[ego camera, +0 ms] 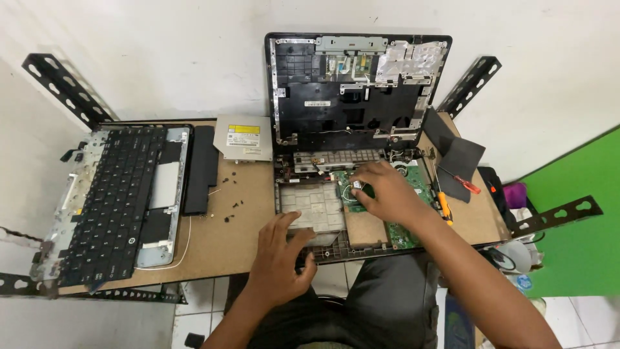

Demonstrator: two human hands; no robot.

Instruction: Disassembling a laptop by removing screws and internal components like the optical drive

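Our left hand (281,252) bare, no glove or ring showing, our right hand (387,192) likewise bare, both our forearms uncovered with no sleeves, our lap in dark grey trousers (387,304)

White plaster wall (161,52) behind, evenly lit, no hard shadows. A brown board tabletop (219,245) sits against it on a frame of black perforated angle-iron brackets (61,87), which jut out at both sides. To the right, a bright green panel (581,245) runs diagonally beside the white wall. Below the table edge, pale floor tiles (194,317) with dark grout lines. No window in view; light looks diffuse and overhead.
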